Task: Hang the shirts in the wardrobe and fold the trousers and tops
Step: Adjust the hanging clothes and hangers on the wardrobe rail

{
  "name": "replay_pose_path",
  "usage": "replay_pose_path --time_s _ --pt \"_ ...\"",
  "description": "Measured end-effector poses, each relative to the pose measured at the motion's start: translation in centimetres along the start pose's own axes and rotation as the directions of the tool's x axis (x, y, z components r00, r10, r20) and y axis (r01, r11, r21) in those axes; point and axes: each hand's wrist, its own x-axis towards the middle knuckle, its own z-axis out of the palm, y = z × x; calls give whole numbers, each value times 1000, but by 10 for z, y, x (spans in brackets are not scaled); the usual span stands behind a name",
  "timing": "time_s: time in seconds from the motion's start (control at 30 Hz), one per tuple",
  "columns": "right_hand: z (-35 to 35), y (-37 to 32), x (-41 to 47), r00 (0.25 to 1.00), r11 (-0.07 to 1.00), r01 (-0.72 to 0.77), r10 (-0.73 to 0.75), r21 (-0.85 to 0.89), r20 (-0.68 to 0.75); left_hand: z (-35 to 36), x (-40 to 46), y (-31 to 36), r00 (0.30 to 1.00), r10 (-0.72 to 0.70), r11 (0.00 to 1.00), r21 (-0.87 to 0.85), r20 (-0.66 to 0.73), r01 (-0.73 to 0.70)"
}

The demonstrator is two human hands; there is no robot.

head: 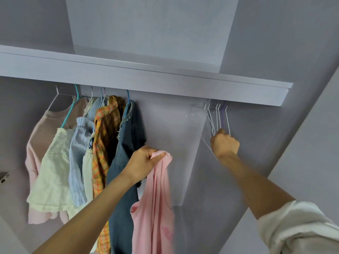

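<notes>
My left hand point(145, 162) grips the top of a pink sleeveless top point(156, 208), which hangs down from it in front of the wardrobe's back wall. My right hand point(224, 144) is raised at the right end of the rail and grips the lower part of a bunch of empty wire hangers point(218, 118), white ones and a purple one. On the left of the rail hang several garments: a denim shirt point(126, 153), an orange plaid shirt point(102, 143), a pale blue piece point(78, 149), a cream top point(53, 171) and a pink tee point(36, 143).
A pale lilac shelf board point(146, 76) runs across above the rail. The wardrobe's side panel point(302, 143) stands close to the right of the hangers. A gap of bare back wall point(174, 129) lies between the hung clothes and the empty hangers.
</notes>
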Motion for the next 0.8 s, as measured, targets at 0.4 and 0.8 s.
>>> replay_pose_path --time_s 0.4,0.8 --pt "18 -18 -71 960 832 18 141 554 -242 -5 -25 -12 997 -30 914 401 -76 58" --pt "79 -3 -213 809 439 -500 -71 747 583 2 -97 -52 935 -334 938 50 -118 342"
